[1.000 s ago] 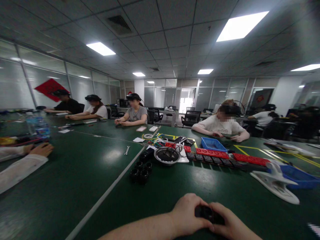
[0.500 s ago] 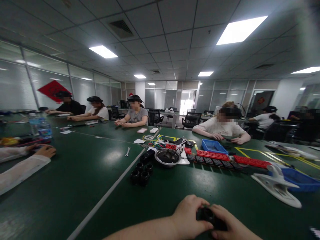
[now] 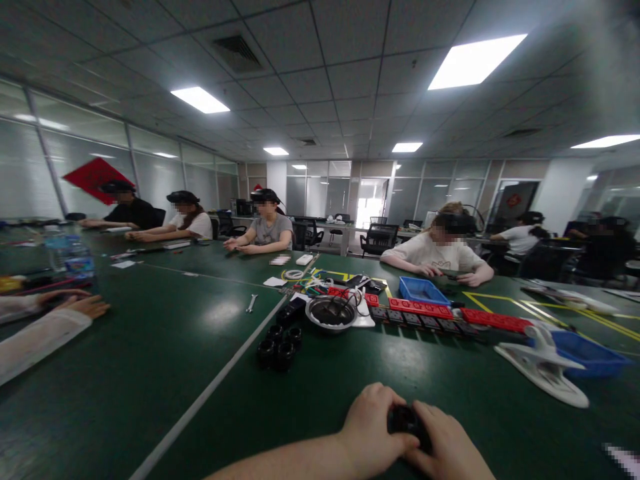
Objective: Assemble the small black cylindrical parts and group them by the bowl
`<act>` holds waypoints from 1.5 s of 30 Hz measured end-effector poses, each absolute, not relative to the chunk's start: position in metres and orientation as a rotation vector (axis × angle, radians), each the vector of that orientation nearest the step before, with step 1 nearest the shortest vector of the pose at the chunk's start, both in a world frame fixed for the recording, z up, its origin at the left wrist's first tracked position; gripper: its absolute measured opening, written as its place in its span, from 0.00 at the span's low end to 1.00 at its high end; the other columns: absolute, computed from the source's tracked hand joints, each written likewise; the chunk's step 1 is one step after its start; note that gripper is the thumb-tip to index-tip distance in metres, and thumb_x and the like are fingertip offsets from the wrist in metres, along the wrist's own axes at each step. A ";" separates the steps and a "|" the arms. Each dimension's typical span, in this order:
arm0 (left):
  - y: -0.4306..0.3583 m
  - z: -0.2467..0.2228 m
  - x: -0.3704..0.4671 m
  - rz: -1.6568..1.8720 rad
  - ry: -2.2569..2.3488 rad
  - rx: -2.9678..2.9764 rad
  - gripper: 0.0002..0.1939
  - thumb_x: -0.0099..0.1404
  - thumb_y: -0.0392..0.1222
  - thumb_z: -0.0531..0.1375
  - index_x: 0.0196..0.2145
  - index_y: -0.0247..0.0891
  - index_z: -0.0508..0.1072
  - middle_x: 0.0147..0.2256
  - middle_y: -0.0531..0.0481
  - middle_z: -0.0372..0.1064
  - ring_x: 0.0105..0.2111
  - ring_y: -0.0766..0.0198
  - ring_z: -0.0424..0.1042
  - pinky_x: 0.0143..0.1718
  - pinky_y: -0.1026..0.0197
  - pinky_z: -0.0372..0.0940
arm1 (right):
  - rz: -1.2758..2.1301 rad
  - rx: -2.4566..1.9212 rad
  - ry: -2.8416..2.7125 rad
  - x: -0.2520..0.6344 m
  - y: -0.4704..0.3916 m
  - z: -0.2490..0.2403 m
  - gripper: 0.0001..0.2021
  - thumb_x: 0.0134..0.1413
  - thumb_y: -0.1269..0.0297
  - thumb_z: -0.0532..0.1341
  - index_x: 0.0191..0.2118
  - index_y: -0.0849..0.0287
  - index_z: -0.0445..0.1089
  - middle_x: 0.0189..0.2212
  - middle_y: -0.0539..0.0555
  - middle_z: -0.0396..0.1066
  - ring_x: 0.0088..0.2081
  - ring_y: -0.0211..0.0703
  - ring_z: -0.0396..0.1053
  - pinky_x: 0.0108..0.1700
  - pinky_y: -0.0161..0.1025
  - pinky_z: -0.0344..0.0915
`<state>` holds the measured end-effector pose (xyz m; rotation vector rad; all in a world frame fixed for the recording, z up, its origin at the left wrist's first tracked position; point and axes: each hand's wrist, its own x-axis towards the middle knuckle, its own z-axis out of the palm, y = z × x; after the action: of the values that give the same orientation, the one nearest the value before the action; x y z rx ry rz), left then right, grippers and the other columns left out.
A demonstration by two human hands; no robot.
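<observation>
Low in the head view, both my hands are closed around a small black round part [image 3: 402,420] with a ring-like upper end. My left hand [image 3: 373,423] grips it from the left, thumb across the front. My right hand [image 3: 445,440] wraps its other side, and the fingers of the two hands almost meet. Much of the part is hidden under the fingers. Beyond my hands, to the left, several black cylindrical parts [image 3: 279,348] stand close together on the green table [image 3: 200,373].
A metal bowl [image 3: 331,326] with dark contents sits beyond the cylinders. Red strips [image 3: 420,309], a blue tray [image 3: 424,291], a white clip-like stand [image 3: 540,373] and a wrench [image 3: 252,304] lie around. Co-workers sit opposite; another person's hands [image 3: 80,305] rest at the left.
My two hands have closed further around the black part, covering more of it, and its ring end has turned slightly. The whole view has shifted a little.
</observation>
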<state>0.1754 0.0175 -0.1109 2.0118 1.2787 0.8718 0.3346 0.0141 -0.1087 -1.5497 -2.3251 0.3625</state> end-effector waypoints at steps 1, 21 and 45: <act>0.018 -0.110 0.174 0.864 1.252 2.031 0.20 0.46 0.44 0.65 0.38 0.41 0.68 0.37 0.53 0.62 0.38 0.62 0.61 0.39 0.62 0.56 | 0.425 -1.503 -2.337 0.337 0.015 -0.107 0.20 0.41 0.57 0.59 0.42 0.60 0.66 0.38 0.59 0.68 0.40 0.52 0.64 0.43 0.44 0.59; 0.017 -0.109 0.172 0.828 1.232 2.096 0.22 0.44 0.48 0.65 0.37 0.40 0.67 0.36 0.52 0.62 0.37 0.61 0.62 0.37 0.61 0.57 | 0.360 -1.524 -2.383 0.337 0.017 -0.112 0.19 0.40 0.56 0.59 0.39 0.60 0.69 0.36 0.60 0.69 0.38 0.53 0.65 0.41 0.45 0.59; 0.018 -0.107 0.171 0.816 1.179 2.098 0.20 0.48 0.47 0.63 0.40 0.42 0.68 0.38 0.52 0.63 0.39 0.61 0.62 0.40 0.61 0.57 | 0.562 -1.398 -2.340 0.341 0.020 -0.105 0.18 0.40 0.61 0.58 0.41 0.60 0.67 0.40 0.59 0.67 0.42 0.50 0.64 0.45 0.43 0.59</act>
<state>0.1709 0.0180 -0.1069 2.0983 1.1786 0.8161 0.3414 0.0198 -0.1052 -1.3983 -2.3399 0.5623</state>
